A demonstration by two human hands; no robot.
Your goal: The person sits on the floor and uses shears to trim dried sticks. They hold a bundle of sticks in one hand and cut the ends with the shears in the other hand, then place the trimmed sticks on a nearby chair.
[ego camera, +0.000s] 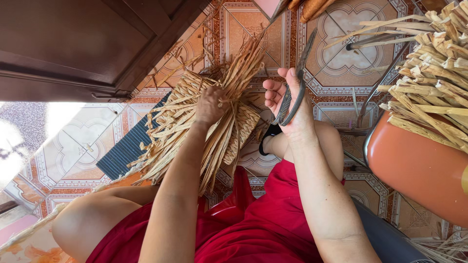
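Left hand (210, 104) grips a bundle of straw strands (243, 63) atop the woven basket (195, 117), centre frame | right hand (287, 104) just right, fingers spread, holding scissors (295, 83) | orange chair (419, 165) far right

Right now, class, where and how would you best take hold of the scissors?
Grip the scissors by the looped handles low in the right hand, coming from the person's side. The long blades point up and away, so the handles are the safe, reachable end.
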